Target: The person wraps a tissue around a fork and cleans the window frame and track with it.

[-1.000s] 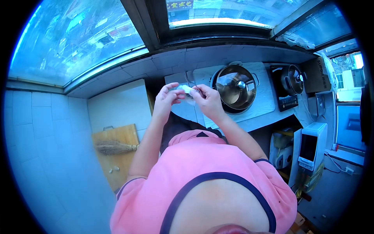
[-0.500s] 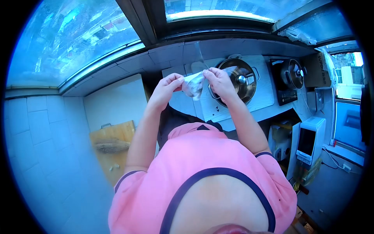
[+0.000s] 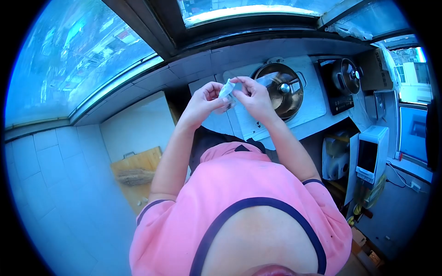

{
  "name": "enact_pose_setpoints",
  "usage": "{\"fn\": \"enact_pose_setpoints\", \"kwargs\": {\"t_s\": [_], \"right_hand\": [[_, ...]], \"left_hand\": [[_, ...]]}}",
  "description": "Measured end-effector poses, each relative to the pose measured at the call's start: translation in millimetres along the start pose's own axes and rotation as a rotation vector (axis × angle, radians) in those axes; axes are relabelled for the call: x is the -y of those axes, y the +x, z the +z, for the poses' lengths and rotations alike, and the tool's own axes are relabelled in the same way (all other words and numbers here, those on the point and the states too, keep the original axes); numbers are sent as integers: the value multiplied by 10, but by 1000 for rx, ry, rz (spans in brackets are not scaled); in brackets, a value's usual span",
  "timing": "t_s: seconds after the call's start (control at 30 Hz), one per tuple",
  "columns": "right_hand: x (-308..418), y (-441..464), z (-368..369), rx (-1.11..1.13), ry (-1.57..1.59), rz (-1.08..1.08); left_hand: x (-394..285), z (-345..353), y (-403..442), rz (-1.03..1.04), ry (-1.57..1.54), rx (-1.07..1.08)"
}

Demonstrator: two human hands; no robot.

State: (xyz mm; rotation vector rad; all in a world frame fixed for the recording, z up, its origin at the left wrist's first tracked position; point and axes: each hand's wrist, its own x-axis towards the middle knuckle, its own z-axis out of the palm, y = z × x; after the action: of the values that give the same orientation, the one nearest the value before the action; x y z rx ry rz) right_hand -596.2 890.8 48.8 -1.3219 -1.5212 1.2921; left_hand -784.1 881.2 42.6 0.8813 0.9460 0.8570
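Observation:
A small, thin white pouch is held up between my hands, gathered narrow at its top. Dark contents show through its sheer lower part, partly covered by my fingers. My left hand closes round the pouch's side with thumb and fingers. At the gathered top, my right hand pinches with its thumb and forefinger. Just right of my right hand stands a wide pot with a glass lid. Some small dark bits lie on the white board under the pot.
A second lidded pot sits on a black cooktop to the right. At lower left, a wooden cutting board carries a bundle of dry stalks and small pale pieces. A white appliance stands at right.
The pouch was spread wide with a strip sticking up from it; now its top is bunched together. My hands have drawn closer round it, and the view has shifted slightly.

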Motion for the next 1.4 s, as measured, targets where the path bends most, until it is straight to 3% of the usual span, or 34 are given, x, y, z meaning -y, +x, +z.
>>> {"fn": "enact_pose_setpoints", "kwargs": {"t_s": [0.13,0.2,0.27,0.37,0.6,0.67,0.77,0.83,1.0,1.07,1.13,1.17,1.2,1.27,1.3,1.4], "right_hand": [[21,38,-75,14,-72,-12],[62,42,-246,94,-238,-149],[100,26,-377,152,-230,-58],[-69,52,-490,261,49,-13],[49,-39,-518,247,-92,-103],[90,-45,-483,346,-3,139],[85,-31,-374,319,98,151],[34,-20,-340,306,63,247],[-68,-7,-219,295,86,284],[-99,-34,-150,221,283,259],[-103,-40,-195,230,349,322],[-99,-38,-214,232,418,381],[-87,-38,-213,232,414,380],[-57,-53,-208,128,587,334],[-34,-66,-211,111,602,328],[-107,-77,-177,32,563,288]], "left_hand": [[-9,8,58,18,85,3],[-13,4,64,71,404,-85],[-24,-4,65,26,378,-34],[-98,-19,66,-10,347,66],[-76,-56,72,74,333,132],[-83,-53,81,80,329,103],[-140,-37,109,27,478,6],[-156,11,131,129,589,34],[-143,6,172,119,505,-18],[-80,-15,166,100,514,-11],[-5,-22,220,223,214,-94],[-7,-33,250,264,223,-243],[33,-70,247,267,219,-243],[240,-196,214,80,216,-339],[362,-213,170,-53,261,-268],[504,-51,27,-428,-206,-82]]}}
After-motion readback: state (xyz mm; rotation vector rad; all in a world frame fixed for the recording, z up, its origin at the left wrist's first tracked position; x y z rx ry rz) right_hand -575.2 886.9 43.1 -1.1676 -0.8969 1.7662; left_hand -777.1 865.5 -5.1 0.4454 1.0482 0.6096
